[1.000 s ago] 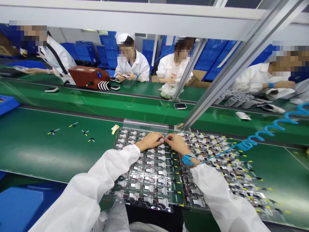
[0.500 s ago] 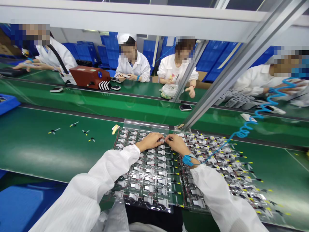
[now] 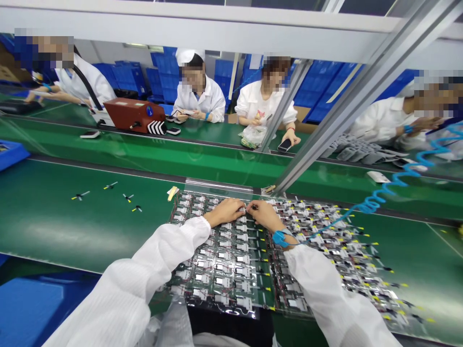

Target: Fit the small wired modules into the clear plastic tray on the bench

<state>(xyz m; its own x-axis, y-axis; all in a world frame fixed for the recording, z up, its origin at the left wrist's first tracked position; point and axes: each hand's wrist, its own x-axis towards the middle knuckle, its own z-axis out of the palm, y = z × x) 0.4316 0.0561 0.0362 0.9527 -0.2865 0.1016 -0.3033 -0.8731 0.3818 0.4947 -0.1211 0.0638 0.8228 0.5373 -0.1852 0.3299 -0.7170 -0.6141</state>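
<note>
My left hand [image 3: 226, 211] and my right hand [image 3: 265, 215] meet over a clear tray [image 3: 217, 262] packed with rows of small white-and-silver parts with thin wires. The left fingers pinch a small white part [image 3: 242, 209]. The right fingertips pinch a thin dark wire end [image 3: 253, 207] right beside it. A blue wrist strap [image 3: 281, 237] sits on my right wrist, and its coiled blue cord [image 3: 376, 200] runs off to the right. A second tray of the same parts [image 3: 347, 250] lies to the right.
Several short black wires with yellow tips [image 3: 108, 195] lie loose on the green belt [image 3: 72, 217] at left. A slanted metal post [image 3: 325, 125] rises behind the trays. Across a second belt, people in white coats work near a red box [image 3: 132, 114]. A blue bin [image 3: 10, 154] sits far left.
My hands have stayed put. The coiled blue cord has swung at the right. Across the belt a person's hand has reached down and picked up the dark phone-like piece near the post.
</note>
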